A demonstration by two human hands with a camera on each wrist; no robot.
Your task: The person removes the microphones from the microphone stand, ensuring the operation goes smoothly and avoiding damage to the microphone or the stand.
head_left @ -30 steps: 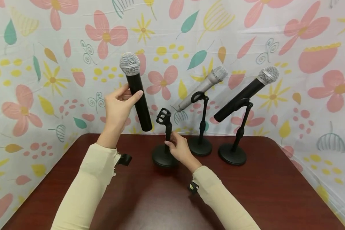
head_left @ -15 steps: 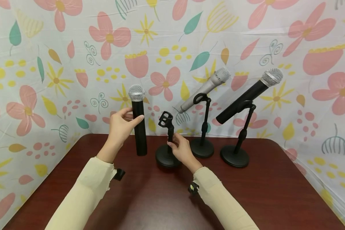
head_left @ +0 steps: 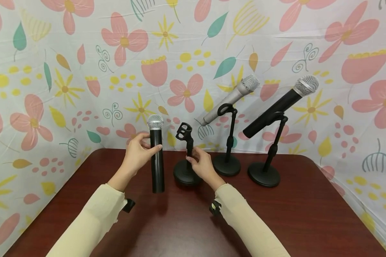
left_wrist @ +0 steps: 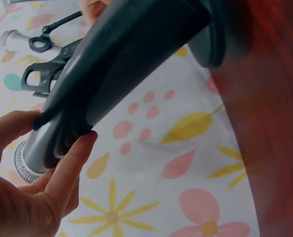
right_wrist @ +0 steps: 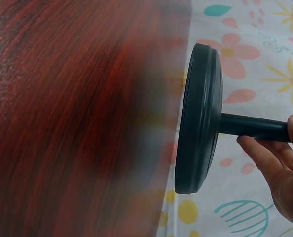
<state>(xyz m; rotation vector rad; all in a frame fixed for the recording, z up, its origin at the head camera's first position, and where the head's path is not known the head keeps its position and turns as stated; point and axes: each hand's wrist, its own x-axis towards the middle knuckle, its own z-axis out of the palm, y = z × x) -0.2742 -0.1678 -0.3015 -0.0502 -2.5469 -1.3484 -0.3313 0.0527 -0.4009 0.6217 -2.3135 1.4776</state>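
Observation:
In the head view my left hand (head_left: 136, 154) pinches a black microphone (head_left: 157, 167) between thumb and fingers, its silver mesh head up and its lower end low over the table. In the left wrist view, the fingertips (left_wrist: 80, 148) press the microphone's barrel near the mesh end. Just right of it stands a short black microphone stand (head_left: 186, 174) with an unfilled clip (head_left: 184, 131) on top. My right hand (head_left: 204, 165) holds this stand's pole above the round base. The right wrist view shows the pole (right_wrist: 255, 127) between thumb and fingers, beside the base (right_wrist: 198, 118).
To the right, a silver microphone (head_left: 229, 99) leans in the clip of a second stand (head_left: 226, 165). Beyond it, another black microphone (head_left: 276, 109) tilts in a third stand (head_left: 263, 175). A flowered cloth (head_left: 115, 82) hangs behind the dark red table (head_left: 186, 228).
My left hand has come down with the black microphone, which has turned from a slant to nearly upright left of the stand. My right hand stays on the pole.

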